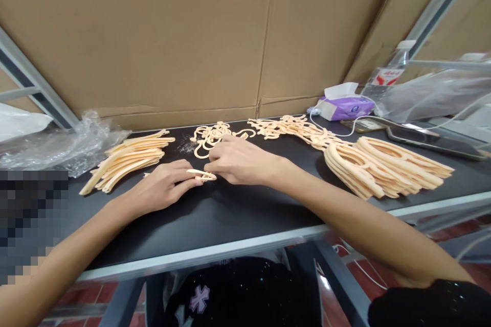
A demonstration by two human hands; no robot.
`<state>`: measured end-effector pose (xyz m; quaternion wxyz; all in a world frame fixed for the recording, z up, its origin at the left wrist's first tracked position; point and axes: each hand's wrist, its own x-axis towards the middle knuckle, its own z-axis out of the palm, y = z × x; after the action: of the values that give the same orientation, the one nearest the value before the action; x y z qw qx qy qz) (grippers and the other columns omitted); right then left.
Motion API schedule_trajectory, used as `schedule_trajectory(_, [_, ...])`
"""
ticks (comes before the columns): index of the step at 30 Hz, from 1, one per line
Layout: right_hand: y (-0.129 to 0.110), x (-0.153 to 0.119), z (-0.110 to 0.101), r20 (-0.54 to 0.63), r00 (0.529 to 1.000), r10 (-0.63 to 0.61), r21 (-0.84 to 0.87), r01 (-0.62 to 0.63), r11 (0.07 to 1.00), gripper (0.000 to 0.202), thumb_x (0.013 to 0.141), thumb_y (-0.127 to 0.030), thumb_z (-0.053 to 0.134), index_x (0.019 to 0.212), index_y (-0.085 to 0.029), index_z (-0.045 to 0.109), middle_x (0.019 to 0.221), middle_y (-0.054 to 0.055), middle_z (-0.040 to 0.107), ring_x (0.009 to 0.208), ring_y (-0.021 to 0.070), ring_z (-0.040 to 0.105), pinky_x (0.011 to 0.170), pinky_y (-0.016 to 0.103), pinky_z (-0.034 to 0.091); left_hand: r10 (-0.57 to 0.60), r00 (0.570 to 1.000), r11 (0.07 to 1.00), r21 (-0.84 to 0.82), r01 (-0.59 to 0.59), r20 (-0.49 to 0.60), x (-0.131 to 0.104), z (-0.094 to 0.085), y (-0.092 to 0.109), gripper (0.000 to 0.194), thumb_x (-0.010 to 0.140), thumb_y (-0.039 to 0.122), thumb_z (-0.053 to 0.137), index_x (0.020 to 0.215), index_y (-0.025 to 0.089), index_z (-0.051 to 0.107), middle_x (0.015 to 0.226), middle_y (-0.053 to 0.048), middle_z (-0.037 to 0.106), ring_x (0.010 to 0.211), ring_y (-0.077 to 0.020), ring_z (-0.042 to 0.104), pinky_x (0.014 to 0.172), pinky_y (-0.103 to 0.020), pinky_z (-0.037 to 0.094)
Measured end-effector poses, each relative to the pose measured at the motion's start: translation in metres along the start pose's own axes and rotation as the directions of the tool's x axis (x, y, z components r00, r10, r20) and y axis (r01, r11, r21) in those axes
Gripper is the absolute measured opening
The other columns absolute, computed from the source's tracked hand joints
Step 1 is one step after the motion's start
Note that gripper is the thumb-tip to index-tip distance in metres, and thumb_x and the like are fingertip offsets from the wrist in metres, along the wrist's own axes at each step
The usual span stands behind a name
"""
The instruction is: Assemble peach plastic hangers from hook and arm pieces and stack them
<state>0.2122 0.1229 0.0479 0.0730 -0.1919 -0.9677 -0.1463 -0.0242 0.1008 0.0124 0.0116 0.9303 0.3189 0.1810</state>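
My left hand (pixel 169 186) pinches a beige curved piece (pixel 207 176) between thumb and fingers above the black table. Only a looped end of the piece sticks out; the rest is hidden by the hand. Right beside that end is my right hand (pixel 238 161), its fingers bent and closed. Whatever they grip is hidden. Behind the right hand lies a tangle of thin beige curved strips (pixel 213 133). Left of my left hand is a pile of long beige curved pieces (pixel 130 158).
More beige scraps (pixel 291 127) trail to the right, up to stacked beige pieces with oval openings (pixel 383 166). A purple tissue pack (pixel 345 107), a phone (pixel 435 142), a cable and a bottle (pixel 391 74) stand at the right. Crumpled clear plastic (pixel 90 138) lies left; cardboard (pixel 184 36) rises behind.
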Motion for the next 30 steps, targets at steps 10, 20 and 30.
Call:
schedule_trajectory(10, [0.003,0.002,0.006,-0.001,1.000,0.004,0.020,-0.004,1.000,0.024,0.091,-0.009,0.048,0.088,-0.015,0.072,0.083,0.006,0.065,0.069,0.0149,0.045,0.064,0.034,0.020,0.030,0.997,0.999,0.022,-0.029,-0.070,-0.001,0.001,-0.001,0.032,0.101,0.035,0.048,0.101,0.021,0.077,0.090,-0.004,0.071,0.080,-0.0133,0.066,0.072,-0.022,0.049])
schedule_trajectory(20, [0.003,0.003,0.011,0.049,0.995,0.087,0.109,-0.092,0.990,0.022,0.090,-0.010,0.051,0.092,-0.014,0.072,0.088,0.008,0.067,0.073,0.0154,0.050,0.061,0.030,0.024,0.007,0.996,0.999,0.032,-0.004,-0.094,0.002,0.003,-0.005,0.038,0.101,0.039,0.047,0.093,0.018,0.077,0.084,-0.007,0.071,0.072,-0.0143,0.063,0.067,-0.023,0.048])
schedule_trajectory(30, [-0.003,0.004,0.011,0.098,0.983,0.153,0.160,-0.168,0.973,0.025,0.090,-0.008,0.050,0.097,-0.013,0.073,0.088,0.010,0.070,0.071,0.0153,0.052,0.061,0.030,0.024,-0.013,0.992,0.999,0.050,0.019,-0.123,0.001,0.004,-0.005,0.035,0.100,0.037,0.047,0.093,0.017,0.076,0.083,-0.007,0.070,0.074,-0.0146,0.062,0.070,-0.024,0.049])
